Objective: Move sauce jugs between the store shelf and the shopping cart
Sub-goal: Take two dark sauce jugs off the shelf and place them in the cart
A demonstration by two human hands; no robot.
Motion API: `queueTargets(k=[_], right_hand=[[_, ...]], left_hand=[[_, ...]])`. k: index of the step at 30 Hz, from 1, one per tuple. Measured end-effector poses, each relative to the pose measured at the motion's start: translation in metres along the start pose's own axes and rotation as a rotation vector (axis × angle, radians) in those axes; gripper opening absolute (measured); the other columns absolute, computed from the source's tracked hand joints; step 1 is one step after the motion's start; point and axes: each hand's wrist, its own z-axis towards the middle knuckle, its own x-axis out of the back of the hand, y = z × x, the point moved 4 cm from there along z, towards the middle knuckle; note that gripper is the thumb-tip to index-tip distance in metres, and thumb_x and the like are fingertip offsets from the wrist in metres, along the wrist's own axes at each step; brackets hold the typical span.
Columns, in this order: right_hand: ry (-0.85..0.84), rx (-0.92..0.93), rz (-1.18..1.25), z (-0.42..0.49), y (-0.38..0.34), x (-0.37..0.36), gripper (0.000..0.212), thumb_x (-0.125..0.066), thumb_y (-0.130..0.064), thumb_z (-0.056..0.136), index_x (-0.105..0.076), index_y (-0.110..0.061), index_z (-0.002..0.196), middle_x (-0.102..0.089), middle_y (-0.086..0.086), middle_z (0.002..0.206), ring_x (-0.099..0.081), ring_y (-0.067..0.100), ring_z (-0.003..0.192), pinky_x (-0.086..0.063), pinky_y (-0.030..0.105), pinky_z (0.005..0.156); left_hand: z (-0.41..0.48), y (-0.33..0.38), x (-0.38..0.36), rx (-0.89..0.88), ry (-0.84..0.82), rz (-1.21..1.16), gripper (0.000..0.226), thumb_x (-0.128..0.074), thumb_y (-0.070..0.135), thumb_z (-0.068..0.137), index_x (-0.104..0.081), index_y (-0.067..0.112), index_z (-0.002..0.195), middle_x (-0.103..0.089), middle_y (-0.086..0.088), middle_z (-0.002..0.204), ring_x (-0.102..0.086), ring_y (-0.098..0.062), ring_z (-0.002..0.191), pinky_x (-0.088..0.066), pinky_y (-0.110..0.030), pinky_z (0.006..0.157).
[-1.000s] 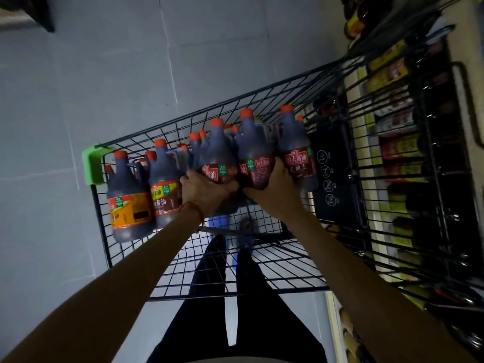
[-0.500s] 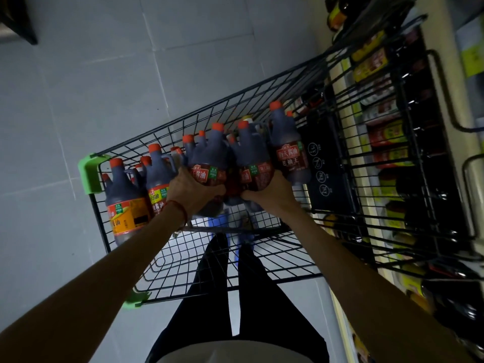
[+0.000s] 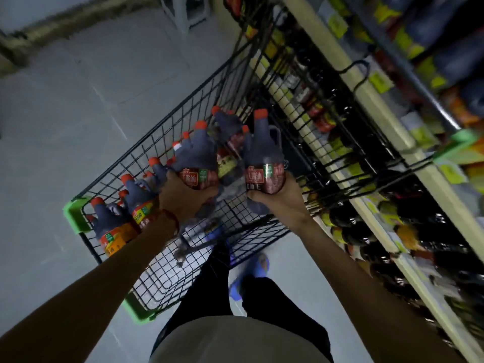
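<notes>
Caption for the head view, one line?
Left hand grips the left jug, right hand the right jug, at a shopping cart of sauce jugs beside the store shelf.

Cart (image 3: 183, 121) of painted metal wire, plastic corners (image 3: 74, 216). Jugs (image 3: 264, 153) probably smooth plastic, though blurred; labels (image 3: 264, 179) glossy, caps (image 3: 260, 113) plastic. Floor (image 3: 78, 100) smooth matt tile.

Grey tiled floor (image 3: 78, 106) under dim light; a pale stool (image 3: 184, 14) far off; store shelf (image 3: 385, 119) along the right
</notes>
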Motion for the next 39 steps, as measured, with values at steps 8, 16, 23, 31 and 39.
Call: queueTargets(k=[8, 16, 23, 31, 39], right_hand=[[0.195, 0.147, 0.257, -0.090, 0.004, 0.086, 0.073, -0.099, -0.017, 0.065, -0.062, -0.014, 0.128, -0.076, -0.003, 0.107, -0.074, 0.011, 0.093, -0.060, 0.025, 0.079], [0.364, 0.260, 0.380, -0.211, 0.056, 0.175, 0.075, -0.100, -0.021, 0.063, -0.061, -0.017, 0.128, -0.075, -0.001, 0.113, -0.074, 0.012, 0.099, -0.063, 0.030, 0.081], [0.535, 0.263, 0.442, -0.304, 0.129, 0.238, 0.084, -0.101, -0.018, 0.061, -0.052, -0.028, 0.129, -0.070, -0.007, 0.119, -0.070, 0.008, 0.105, -0.062, 0.028, 0.084], [0.766, 0.129, 0.470, -0.377, 0.212, 0.292, 0.091, -0.103, -0.020, 0.055, -0.050, -0.024, 0.129, -0.068, -0.008, 0.119, -0.068, 0.007, 0.104, -0.060, 0.026, 0.081], [0.967, -0.029, 0.500, -0.388, 0.268, 0.356, 0.093, -0.105, -0.021, 0.050, -0.050, -0.020, 0.125, -0.068, -0.005, 0.114, -0.069, 0.014, 0.101, -0.061, 0.037, 0.084]], left_hand=[[-0.079, 0.086, -0.030, -0.375, 0.056, -0.050, 0.094, -0.086, 0.070, 0.049, -0.049, 0.017, 0.118, -0.068, 0.009, 0.105, -0.066, -0.014, 0.087, -0.054, -0.032, 0.079], [-0.200, 0.137, -0.097, -0.650, -0.008, -0.014, 0.091, -0.095, 0.056, 0.049, -0.044, 0.027, 0.118, -0.067, 0.006, 0.112, -0.067, -0.015, 0.098, -0.053, -0.032, 0.081], [-0.293, 0.146, -0.167, -0.747, -0.145, 0.051, 0.091, -0.089, 0.056, 0.042, -0.042, 0.028, 0.115, -0.065, 0.008, 0.109, -0.066, -0.019, 0.098, -0.056, -0.039, 0.083], [-0.365, 0.166, -0.249, -0.864, -0.338, 0.115, 0.096, -0.085, 0.064, 0.036, -0.043, 0.026, 0.114, -0.066, 0.007, 0.108, -0.067, -0.018, 0.096, -0.057, -0.042, 0.083], [-0.396, 0.211, -0.338, -0.981, -0.378, 0.215, 0.089, -0.096, 0.052, 0.050, -0.045, 0.028, 0.119, -0.068, 0.003, 0.118, -0.068, -0.024, 0.102, -0.059, -0.040, 0.080]])
